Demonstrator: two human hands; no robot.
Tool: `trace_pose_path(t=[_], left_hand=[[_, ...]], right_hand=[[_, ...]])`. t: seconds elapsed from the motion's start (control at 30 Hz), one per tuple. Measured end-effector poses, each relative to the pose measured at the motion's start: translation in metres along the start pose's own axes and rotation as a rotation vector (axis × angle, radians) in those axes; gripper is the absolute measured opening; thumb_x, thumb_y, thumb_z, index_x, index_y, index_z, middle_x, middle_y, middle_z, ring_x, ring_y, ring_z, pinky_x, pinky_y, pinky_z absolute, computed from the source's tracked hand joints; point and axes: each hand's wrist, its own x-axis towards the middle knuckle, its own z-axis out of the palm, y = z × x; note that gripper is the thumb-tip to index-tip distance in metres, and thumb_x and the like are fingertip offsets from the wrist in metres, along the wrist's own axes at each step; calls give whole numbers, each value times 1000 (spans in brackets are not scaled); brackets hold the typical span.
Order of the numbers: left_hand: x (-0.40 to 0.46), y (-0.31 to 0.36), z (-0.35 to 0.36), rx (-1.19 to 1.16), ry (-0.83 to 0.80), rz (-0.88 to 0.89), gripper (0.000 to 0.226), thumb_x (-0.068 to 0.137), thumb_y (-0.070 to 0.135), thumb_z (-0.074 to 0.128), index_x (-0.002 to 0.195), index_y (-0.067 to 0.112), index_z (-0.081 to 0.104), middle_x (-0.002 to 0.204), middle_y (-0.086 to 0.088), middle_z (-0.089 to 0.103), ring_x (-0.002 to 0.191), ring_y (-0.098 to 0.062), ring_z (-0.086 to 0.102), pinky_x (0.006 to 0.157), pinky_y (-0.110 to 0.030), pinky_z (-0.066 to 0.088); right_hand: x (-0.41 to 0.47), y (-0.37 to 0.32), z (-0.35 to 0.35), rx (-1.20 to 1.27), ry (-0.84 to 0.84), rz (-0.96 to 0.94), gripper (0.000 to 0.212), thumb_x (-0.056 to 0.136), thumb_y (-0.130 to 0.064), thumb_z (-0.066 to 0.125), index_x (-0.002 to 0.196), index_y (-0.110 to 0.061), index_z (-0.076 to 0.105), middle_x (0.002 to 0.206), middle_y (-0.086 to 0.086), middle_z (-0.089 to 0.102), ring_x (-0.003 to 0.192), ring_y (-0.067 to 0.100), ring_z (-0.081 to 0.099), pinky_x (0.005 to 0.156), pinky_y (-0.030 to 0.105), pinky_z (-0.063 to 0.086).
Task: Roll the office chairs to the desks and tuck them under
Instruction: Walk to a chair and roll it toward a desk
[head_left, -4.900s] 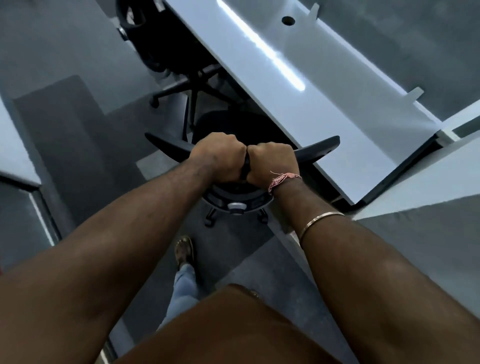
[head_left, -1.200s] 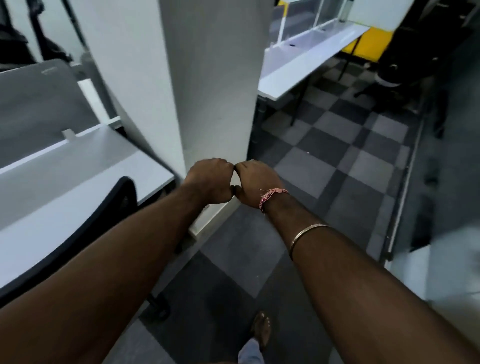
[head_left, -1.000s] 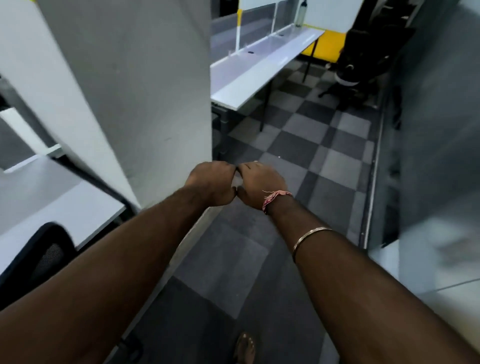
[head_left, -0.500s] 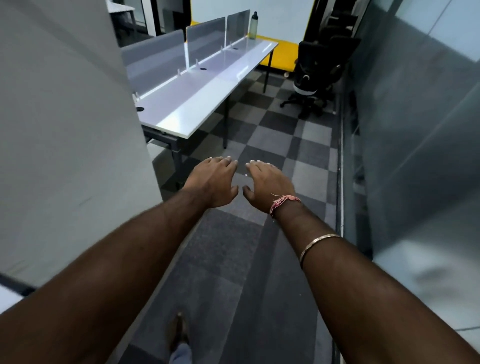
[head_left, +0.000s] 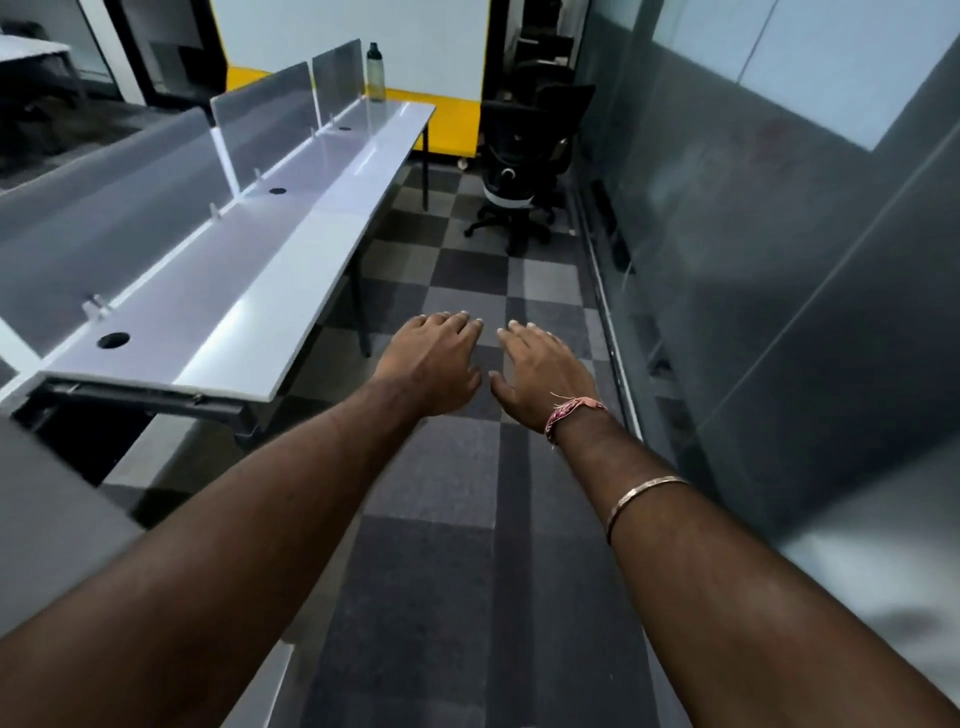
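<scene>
Black office chair (head_left: 511, 171) (untucked) beyond white desk (head_left: 291, 234) end.

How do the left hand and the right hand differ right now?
The left hand has a bare wrist; the right hand wears a pink thread band and, further up the forearm, a thin metal bangle. The left hand lies nearer the long white desk. Both are open, palms down, holding nothing.

Both forearms bare, no sleeves in view. Right hand (head_left: 540, 374) has a pink-red braided thread band (head_left: 574, 410) tied at the wrist, frayed loose ends sticking out, plus a thin plain metal bangle (head_left: 641, 499), gold-copper tone, further up the forearm. Left hand (head_left: 431, 364) wears nothing, no rings visible on either hand.
</scene>
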Motion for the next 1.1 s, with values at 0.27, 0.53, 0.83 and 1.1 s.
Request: trace_pose_path(t=[0.27,0.53,0.83,1.1], left_hand=[[180,-33,57,17,-22,54,68,98,55,50,155,19,40,160,-7,43,146,-24,42,119,-44,36],[388,-43,88,2,-26,34,71,100,55,49,160,19,32,160,-6,43,145,-23,44,117,-43,36],[595,-76,120,-21,-23,44,69,102,58,43,158,20,35,159,-6,45,145,-24,44,117,-44,37],[786,-135,174,-41,-48,94,65,99,54,48,153,20,42,150,-7,54,136,-27,51,111,-44,41]], right_hand=[[150,89,60,12,-6,68,68,95,-47,52,150,-11,39,156,9,39,145,24,32,120,40,25],[317,216,89,-23,-26,29,68,96,-48,50,151,-10,37,156,9,39,145,23,32,121,39,24],[492,323,121,-14,-15,64,64,94,-47,54,147,-11,42,152,8,44,142,23,38,119,39,28],[662,402,185,-38,-38,129,59,92,-45,53,141,-12,49,148,7,49,139,23,42,117,39,30]])
